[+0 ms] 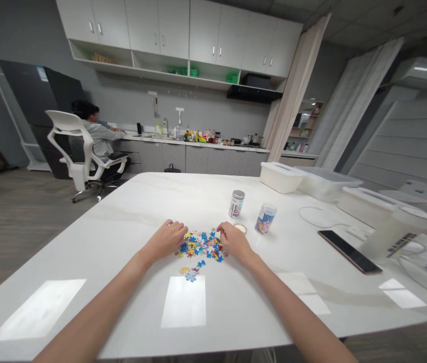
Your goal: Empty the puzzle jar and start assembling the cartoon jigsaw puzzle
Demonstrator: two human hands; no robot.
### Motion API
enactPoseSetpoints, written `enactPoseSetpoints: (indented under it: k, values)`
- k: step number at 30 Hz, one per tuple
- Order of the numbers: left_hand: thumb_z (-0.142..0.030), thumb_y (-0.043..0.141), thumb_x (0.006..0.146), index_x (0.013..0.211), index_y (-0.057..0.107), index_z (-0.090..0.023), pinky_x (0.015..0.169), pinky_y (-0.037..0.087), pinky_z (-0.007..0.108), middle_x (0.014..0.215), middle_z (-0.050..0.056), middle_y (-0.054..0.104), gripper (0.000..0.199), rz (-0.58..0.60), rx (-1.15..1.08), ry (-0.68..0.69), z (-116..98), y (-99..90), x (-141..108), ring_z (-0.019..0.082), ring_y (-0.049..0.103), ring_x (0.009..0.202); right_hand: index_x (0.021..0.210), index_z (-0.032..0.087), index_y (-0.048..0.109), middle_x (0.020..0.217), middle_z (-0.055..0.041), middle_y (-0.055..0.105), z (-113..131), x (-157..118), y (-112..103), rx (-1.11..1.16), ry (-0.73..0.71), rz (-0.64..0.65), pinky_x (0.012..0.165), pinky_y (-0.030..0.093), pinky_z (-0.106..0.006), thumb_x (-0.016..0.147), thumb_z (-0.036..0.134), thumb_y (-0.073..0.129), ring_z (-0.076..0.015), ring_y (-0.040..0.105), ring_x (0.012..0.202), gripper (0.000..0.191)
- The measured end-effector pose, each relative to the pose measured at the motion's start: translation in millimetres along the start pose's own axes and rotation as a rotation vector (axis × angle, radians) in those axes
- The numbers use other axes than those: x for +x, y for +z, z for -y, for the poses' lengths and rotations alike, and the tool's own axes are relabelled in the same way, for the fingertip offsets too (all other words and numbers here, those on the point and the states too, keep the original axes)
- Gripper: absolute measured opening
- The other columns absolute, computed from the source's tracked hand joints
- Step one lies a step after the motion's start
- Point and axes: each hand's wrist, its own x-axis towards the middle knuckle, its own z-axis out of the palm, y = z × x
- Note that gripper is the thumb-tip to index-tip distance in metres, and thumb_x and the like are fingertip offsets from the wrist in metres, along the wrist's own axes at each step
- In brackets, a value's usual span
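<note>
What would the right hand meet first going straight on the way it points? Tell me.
The right hand would likely meet the pile of puzzle pieces first, though its height above them is hard to judge.

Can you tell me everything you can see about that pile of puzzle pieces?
The puzzle pieces are small and flat, with knobs and notches, and look like printed cardboard. Blue and yellow stand out, with some white, pink and dark red. They lie loosely heaped on the glossy white table, between the person's left hand and right hand, whose fingers reach its edges. A few lie apart, nearer the person; whether any are joined is hard to tell.
</note>
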Motion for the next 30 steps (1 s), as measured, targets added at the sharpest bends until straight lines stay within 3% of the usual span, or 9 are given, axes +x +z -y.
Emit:
enactPoseSetpoints:
  k: [6,12,20,30]
  values:
    - [-0.029,0.038,0.097,0.099,0.06,-0.022,0.085,0.038,0.031,0.096,0.005,0.065,0.023,0.012,-0.143,0.012,11,9.7,-16,0.019,0.06,0.092,0.101,0.018,0.067,0.102,-0.0081,0.066,4,-16,5,-0.039,0.115,0.058,0.082,0.038,-0.026,0.089,0.014,0.041,-0.018,0.059,0.094,0.029]
    - [-0.031,0.046,0.092,0.102,0.065,-0.025,0.091,0.041,0.028,0.107,0.003,0.069,0.023,0.076,-0.317,0.048,7,13.5,-18,0.018,0.063,0.101,0.1,0.019,0.071,0.1,-0.0062,0.065,3,-21,11,0.069,0.083,0.112,0.084,0.04,-0.025,0.089,0.016,0.043,-0.0165,0.06,0.094,0.03]
    - [-0.026,0.044,0.092,0.108,0.067,-0.024,0.095,0.043,0.03,0.121,0.004,0.067,0.028,0.106,-0.236,0.067,2,-3.7,-16,0.02,0.062,0.109,0.102,0.018,0.068,0.093,-0.0053,0.063,-1,-16,11,0.157,0.056,0.064,0.08,0.041,-0.027,0.087,0.013,0.046,-0.0154,0.058,0.083,0.028]
    - [-0.025,0.042,0.094,0.106,0.068,-0.022,0.092,0.044,0.03,0.114,0.005,0.07,0.029,0.133,-0.184,0.113,6,-3.3,-16,0.019,0.064,0.104,0.097,0.017,0.065,0.089,-0.0045,0.059,3,-16,10,0.179,-0.016,0.054,0.08,0.044,-0.029,0.086,0.01,0.045,-0.0152,0.056,0.08,0.024]
